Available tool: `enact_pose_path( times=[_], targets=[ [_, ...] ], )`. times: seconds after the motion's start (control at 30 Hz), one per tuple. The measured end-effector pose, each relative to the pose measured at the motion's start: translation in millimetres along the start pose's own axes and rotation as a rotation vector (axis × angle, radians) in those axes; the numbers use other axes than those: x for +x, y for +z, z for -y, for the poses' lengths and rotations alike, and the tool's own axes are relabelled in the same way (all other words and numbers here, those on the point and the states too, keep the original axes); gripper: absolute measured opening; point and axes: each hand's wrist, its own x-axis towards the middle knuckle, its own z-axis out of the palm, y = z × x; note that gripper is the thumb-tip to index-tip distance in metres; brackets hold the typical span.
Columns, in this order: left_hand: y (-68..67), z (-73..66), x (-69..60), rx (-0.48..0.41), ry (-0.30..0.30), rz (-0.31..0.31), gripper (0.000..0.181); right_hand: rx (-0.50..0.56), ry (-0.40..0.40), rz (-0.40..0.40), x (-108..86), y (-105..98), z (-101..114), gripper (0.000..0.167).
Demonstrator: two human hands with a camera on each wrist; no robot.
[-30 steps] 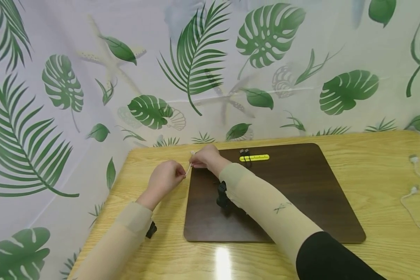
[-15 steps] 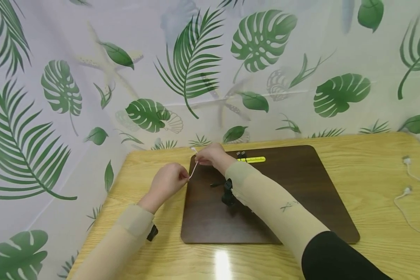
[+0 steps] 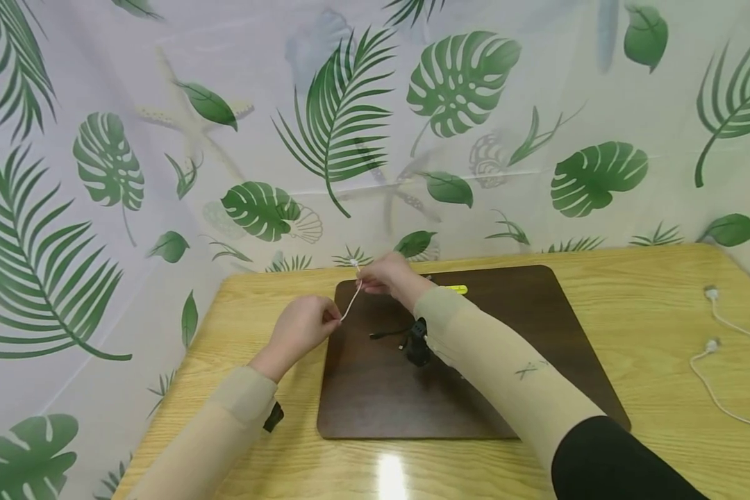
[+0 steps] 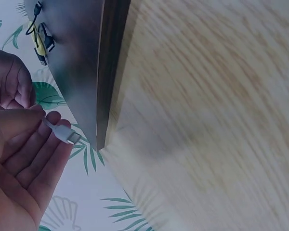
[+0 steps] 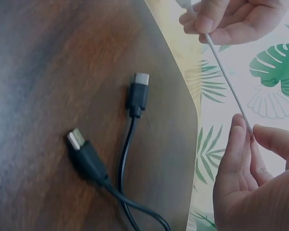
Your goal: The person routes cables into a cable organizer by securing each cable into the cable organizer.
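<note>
A short white USB cable (image 3: 351, 304) is stretched between both hands above the far left corner of a dark brown board (image 3: 362, 410). The left hand (image 3: 303, 326) pinches one end between thumb and fingers. From that grip a white USB-C plug (image 4: 67, 134) sticks out in the left wrist view. The right hand (image 3: 390, 274) pinches the cable farther along, with a white plug (image 3: 354, 262) showing just beyond its fingers. In the right wrist view, the right hand (image 5: 250, 178) is at lower right and the left hand (image 5: 236, 21) at the top.
Black cable plugs (image 5: 137, 94) lie on the board beneath the right wrist. A yellow strip (image 3: 456, 289) with black cables sits at the board's back edge, partly behind the right arm. White cables (image 3: 715, 401) lie on the wooden table (image 3: 656, 326) at right. A leaf-print cloth hangs behind.
The right hand has drawn away from the left, so more white cable shows between them. Its forearm now covers more of the yellow strip. The head view has shifted slightly.
</note>
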Motion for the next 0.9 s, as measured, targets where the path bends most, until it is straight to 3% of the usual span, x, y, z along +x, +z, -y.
enact_pose_path(
  times=[0.47, 0.9],
  targets=[
    [0.8, -2.6, 6.5, -0.103, -0.037, 0.049, 0.007, -0.039, -0.012, 0.014, -3.5, -21.7, 6.5, 0.019],
    [2.5, -10.0, 9.8, -0.159, -0.007, 0.038, 0.007, -0.033, -0.002, 0.006, -14.8, -38.5, 11.4, 0.008]
  ],
)
